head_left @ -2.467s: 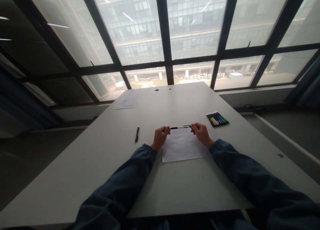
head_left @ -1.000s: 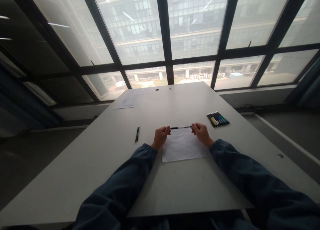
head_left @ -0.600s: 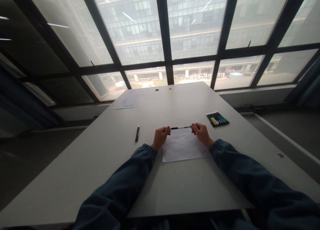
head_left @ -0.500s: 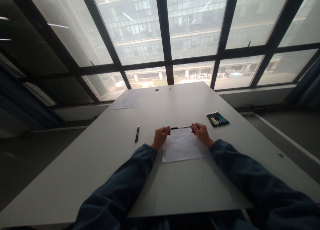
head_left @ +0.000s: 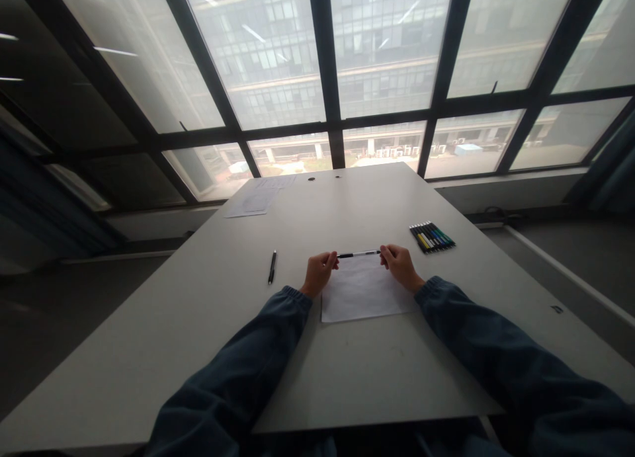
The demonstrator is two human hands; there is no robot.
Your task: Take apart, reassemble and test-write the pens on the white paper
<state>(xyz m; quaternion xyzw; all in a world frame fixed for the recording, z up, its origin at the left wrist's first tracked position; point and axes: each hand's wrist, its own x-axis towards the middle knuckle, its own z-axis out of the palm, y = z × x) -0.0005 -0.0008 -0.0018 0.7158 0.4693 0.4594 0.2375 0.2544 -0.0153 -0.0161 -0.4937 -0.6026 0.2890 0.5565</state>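
A thin pen [head_left: 358, 252] with a white barrel and dark ends is held level between both hands, just above the far edge of a white sheet of paper [head_left: 362, 291]. My left hand [head_left: 319, 272] pinches its left end with curled fingers. My right hand [head_left: 399, 266] pinches its right end in the same way. Both arms wear dark blue sleeves and rest on the grey table [head_left: 198, 325].
A black pen [head_left: 272, 266] lies on the table to the left of my hands. A set of coloured markers [head_left: 432, 237] lies to the right. Printed papers [head_left: 258, 196] sit at the far left corner. Large windows stand behind the table.
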